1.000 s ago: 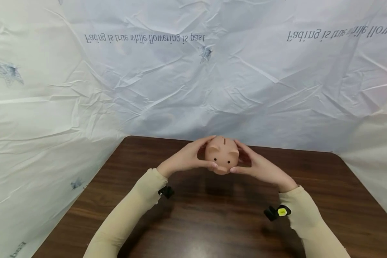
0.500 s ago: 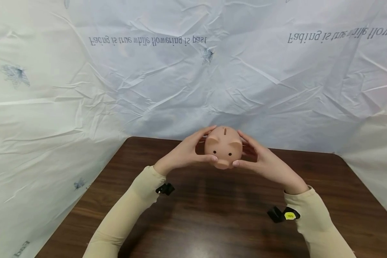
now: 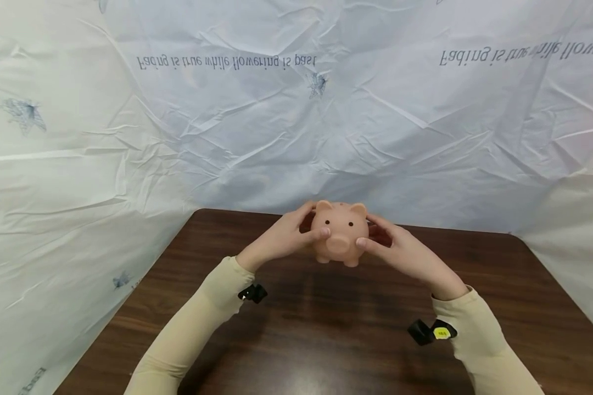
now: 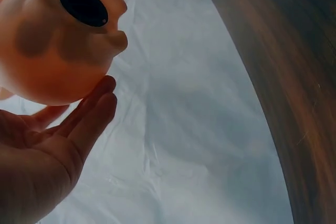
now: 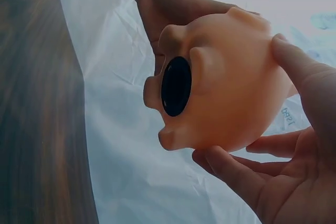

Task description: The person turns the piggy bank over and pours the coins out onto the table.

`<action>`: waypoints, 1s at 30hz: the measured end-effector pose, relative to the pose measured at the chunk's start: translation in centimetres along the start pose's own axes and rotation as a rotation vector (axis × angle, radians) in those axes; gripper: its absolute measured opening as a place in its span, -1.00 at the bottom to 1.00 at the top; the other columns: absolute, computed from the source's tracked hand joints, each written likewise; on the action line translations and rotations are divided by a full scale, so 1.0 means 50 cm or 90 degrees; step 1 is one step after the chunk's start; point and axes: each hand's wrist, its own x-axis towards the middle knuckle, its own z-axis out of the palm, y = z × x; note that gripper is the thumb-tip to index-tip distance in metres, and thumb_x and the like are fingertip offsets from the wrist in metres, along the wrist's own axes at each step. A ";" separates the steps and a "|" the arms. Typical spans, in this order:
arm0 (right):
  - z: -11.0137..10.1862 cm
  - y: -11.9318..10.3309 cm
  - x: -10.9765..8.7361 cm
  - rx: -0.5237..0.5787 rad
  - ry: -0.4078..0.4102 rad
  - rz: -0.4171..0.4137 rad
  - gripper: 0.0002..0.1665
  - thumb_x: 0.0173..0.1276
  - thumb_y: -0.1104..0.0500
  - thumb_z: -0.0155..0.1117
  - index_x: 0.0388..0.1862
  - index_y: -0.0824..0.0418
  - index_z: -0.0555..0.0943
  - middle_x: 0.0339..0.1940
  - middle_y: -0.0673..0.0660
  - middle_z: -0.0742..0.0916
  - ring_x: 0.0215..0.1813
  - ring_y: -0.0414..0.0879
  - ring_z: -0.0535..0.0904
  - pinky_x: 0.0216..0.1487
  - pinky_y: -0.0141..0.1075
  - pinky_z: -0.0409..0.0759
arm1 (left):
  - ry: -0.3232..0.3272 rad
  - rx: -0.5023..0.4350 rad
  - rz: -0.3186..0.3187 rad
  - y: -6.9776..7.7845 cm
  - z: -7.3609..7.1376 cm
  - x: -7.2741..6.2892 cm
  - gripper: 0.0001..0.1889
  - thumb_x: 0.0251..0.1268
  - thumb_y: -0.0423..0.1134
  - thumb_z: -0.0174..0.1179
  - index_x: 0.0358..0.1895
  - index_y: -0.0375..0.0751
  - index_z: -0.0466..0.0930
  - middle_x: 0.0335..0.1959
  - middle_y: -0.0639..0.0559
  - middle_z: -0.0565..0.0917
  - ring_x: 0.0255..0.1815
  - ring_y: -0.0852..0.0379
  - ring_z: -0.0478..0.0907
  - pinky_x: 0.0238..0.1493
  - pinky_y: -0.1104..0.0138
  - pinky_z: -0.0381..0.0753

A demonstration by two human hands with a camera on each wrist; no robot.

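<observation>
Above dark table [image 3: 326, 329] — peach piggy bank [image 3: 339, 233], black belly plug [image 5: 176, 86].

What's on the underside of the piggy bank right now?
A black round plug sits in the piggy bank belly between its stubby feet. Whatever is inside stays hidden. Both hands hold it clear of the table.
</observation>
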 end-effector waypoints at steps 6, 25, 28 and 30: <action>-0.002 -0.008 -0.001 -0.030 -0.010 0.042 -0.20 0.57 -0.27 0.04 0.59 0.13 0.24 0.26 0.21 0.63 0.10 -0.01 0.67 0.07 -0.06 0.66 | -0.007 -0.033 -0.082 0.007 0.004 -0.006 -0.29 0.32 0.52 -0.05 0.36 0.20 0.42 0.00 0.14 0.65 -0.07 0.15 0.62 -0.06 0.12 0.66; 0.017 0.016 0.029 0.065 0.026 0.144 -0.09 0.50 -0.49 -0.15 -0.03 0.29 0.70 -0.46 0.19 0.78 -0.34 0.16 0.74 -0.31 -0.09 0.76 | -0.129 -0.213 -0.179 -0.013 0.023 0.007 -0.16 0.41 0.54 -0.40 0.18 -0.02 0.61 -0.27 -0.13 0.75 -0.30 -0.05 0.73 -0.10 0.06 0.74; 0.014 0.021 0.034 0.111 0.028 0.164 -0.02 0.48 -0.52 -0.18 -0.08 0.34 0.71 -0.45 0.23 0.78 -0.34 0.18 0.75 -0.30 -0.07 0.77 | -0.127 -0.201 -0.166 -0.020 0.024 0.007 -0.19 0.44 0.50 -0.32 0.27 -0.09 0.54 -0.22 -0.09 0.73 -0.24 0.03 0.72 -0.06 0.13 0.73; 0.009 0.024 0.037 0.143 0.027 0.174 0.00 0.47 -0.53 -0.18 -0.06 0.36 0.71 -0.42 0.26 0.78 -0.34 0.18 0.75 -0.28 -0.06 0.77 | -0.124 -0.177 -0.157 -0.022 0.026 0.008 -0.19 0.43 0.49 -0.24 0.34 -0.11 0.48 -0.16 -0.06 0.71 -0.18 0.07 0.71 -0.04 0.19 0.72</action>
